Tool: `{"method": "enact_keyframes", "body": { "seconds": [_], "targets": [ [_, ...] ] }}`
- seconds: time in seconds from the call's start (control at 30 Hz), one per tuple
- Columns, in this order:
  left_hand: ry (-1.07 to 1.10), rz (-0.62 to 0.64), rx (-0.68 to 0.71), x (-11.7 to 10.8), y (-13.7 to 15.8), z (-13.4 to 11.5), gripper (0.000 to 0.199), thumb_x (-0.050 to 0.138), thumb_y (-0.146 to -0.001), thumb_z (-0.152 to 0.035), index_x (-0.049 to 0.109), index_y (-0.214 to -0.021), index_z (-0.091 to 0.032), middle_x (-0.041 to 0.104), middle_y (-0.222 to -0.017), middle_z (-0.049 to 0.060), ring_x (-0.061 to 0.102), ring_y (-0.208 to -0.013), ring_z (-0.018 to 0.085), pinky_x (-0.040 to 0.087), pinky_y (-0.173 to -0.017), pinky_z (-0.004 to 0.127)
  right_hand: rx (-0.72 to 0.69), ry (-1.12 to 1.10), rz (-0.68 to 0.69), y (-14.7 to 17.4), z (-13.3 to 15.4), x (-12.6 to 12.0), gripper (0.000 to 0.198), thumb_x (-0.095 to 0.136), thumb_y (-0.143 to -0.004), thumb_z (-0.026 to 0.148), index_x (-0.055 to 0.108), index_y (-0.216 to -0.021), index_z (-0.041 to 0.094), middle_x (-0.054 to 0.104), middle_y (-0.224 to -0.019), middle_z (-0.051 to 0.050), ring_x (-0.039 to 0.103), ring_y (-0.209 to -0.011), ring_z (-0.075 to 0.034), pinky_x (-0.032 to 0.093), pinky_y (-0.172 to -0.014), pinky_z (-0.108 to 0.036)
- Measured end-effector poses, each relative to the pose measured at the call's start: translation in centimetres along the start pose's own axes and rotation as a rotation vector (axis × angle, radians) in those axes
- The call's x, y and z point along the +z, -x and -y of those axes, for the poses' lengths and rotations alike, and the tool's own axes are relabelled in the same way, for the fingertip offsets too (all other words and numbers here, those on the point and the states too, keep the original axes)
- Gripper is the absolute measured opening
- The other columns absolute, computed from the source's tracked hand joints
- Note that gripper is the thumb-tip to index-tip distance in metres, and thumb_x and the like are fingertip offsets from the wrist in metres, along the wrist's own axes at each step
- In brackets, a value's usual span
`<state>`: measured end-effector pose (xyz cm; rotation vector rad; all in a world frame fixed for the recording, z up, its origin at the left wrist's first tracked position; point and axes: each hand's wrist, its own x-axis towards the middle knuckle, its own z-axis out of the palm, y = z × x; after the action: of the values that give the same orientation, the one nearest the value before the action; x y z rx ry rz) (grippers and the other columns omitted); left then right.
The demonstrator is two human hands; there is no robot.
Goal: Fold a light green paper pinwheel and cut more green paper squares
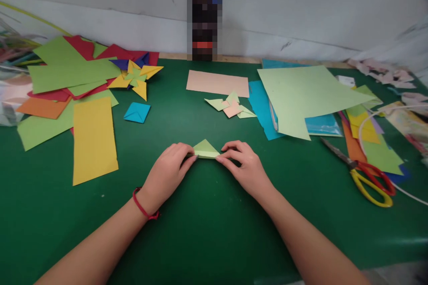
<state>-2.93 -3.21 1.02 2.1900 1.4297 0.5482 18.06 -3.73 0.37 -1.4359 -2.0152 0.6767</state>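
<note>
Between my hands is a small piece of light green folded paper [205,148], with a pointed top and a fold along its lower edge. My left hand [172,161] pinches its left end between thumb and fingers; a red cord bracelet circles that wrist. My right hand [243,163] grips the right end with thumb and forefinger. Just beyond lies a pinwheel-like folded shape [231,106] in light green and pink. A blue folded square [137,112] rests farther left, below a yellow, green and purple paper star [136,75].
On the green table [207,231], a yellow sheet [95,140] and stacked coloured papers lie left. A pink strip [217,83] is at the back. Right are a large pale green sheet [301,93], scissors [363,173] and a white cable. A pixelated upright object [204,22] stands at the wall.
</note>
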Motion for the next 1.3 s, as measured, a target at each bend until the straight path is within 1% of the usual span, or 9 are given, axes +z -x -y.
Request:
{"method": "enact_keyframes", "body": {
  "seconds": [0.1,0.33,0.4,0.5,0.57,0.67,0.8,0.93,1.3],
  "targets": [
    [0.000,-0.003,-0.008,0.1,-0.1,0.1,0.012,0.043,-0.087,-0.028,0.051,-0.086,-0.018,0.056,-0.084,0.002,0.051,-0.078,0.015,0.042,-0.073,0.030,0.032,0.002,-0.015,0.0,0.2,0.2,0.014,0.053,-0.083,0.027,0.063,-0.074,0.021,0.058,-0.091,-0.004,0.053,-0.087,-0.017,0.043,-0.079,-0.033],
    [-0.014,-0.045,-0.091,0.7,-0.2,0.1,0.013,0.045,-0.086,-0.029,0.050,-0.089,-0.018,0.056,-0.085,0.003,0.051,-0.080,0.017,0.043,-0.073,0.032,0.079,-0.002,-0.064,-0.2,0.4,0.5,0.015,0.053,-0.083,0.029,0.060,-0.073,0.020,0.059,-0.086,-0.004,0.054,-0.084,-0.018,0.043,-0.076,-0.033],
    [-0.051,-0.040,-0.073,0.9,-0.3,0.0,0.014,0.043,-0.087,-0.028,0.051,-0.093,-0.018,0.056,-0.087,0.003,0.050,-0.081,0.018,0.042,-0.074,0.033,0.088,0.008,-0.066,-0.2,0.4,0.5,0.016,0.053,-0.083,0.030,0.060,-0.073,0.020,0.058,-0.086,-0.004,0.054,-0.083,-0.017,0.043,-0.076,-0.033],
    [-0.131,-0.017,-0.023,1.0,-0.5,-0.1,0.022,0.040,-0.088,-0.027,0.051,-0.105,-0.020,0.055,-0.090,0.005,0.049,-0.083,0.018,0.040,-0.075,0.034,0.101,0.044,-0.066,-0.3,0.6,0.7,0.016,0.052,-0.083,0.030,0.059,-0.073,0.019,0.058,-0.084,-0.004,0.054,-0.082,-0.017,0.042,-0.075,-0.033],
    [-0.184,-0.003,-0.007,1.0,-0.5,-0.1,0.025,0.039,-0.089,-0.028,0.052,-0.109,-0.021,0.054,-0.090,0.005,0.048,-0.082,0.019,0.040,-0.074,0.034,0.109,0.079,-0.067,-0.3,0.7,0.8,0.016,0.051,-0.084,0.030,0.058,-0.073,0.019,0.057,-0.083,-0.004,0.053,-0.081,-0.017,0.041,-0.075,-0.033],
    [-0.221,-0.006,-0.011,1.1,-0.5,-0.1,0.026,0.040,-0.088,-0.029,0.055,-0.107,-0.020,0.054,-0.090,0.005,0.047,-0.081,0.019,0.039,-0.072,0.034,0.118,0.138,-0.058,-0.3,0.8,0.9,0.015,0.051,-0.084,0.030,0.056,-0.074,0.019,0.056,-0.083,-0.004,0.052,-0.080,-0.018,0.040,-0.074,-0.033],
    [-0.221,-0.026,-0.015,1.1,-0.5,-0.1,0.026,0.041,-0.088,-0.029,0.055,-0.107,-0.019,0.053,-0.094,0.006,0.047,-0.083,0.019,0.039,-0.072,0.033,0.122,0.197,-0.052,-0.2,0.9,1.1,0.014,0.051,-0.083,0.029,0.054,-0.074,0.018,0.055,-0.083,-0.004,0.049,-0.078,-0.018,0.038,-0.072,-0.033],
    [-0.220,-0.021,-0.014,1.1,-0.6,-0.1,0.025,0.041,-0.087,-0.027,0.055,-0.107,-0.019,0.054,-0.094,0.006,0.047,-0.083,0.020,0.039,-0.073,0.034,0.120,0.236,-0.052,-0.2,0.8,1.4,0.014,0.050,-0.083,0.029,0.054,-0.076,0.018,0.054,-0.083,-0.005,0.049,-0.079,-0.018,0.037,-0.071,-0.033],
    [-0.226,-0.020,-0.016,1.1,-0.9,-0.2,0.024,0.041,-0.087,-0.024,0.054,-0.106,-0.019,0.053,-0.092,0.006,0.048,-0.082,0.019,0.039,-0.072,0.033,0.107,0.389,-0.109,0.2,1.3,1.8,0.019,0.046,-0.086,0.031,0.054,-0.075,0.017,0.055,-0.082,-0.007,0.047,-0.077,-0.020,0.033,-0.067,-0.032]
  ]
}}
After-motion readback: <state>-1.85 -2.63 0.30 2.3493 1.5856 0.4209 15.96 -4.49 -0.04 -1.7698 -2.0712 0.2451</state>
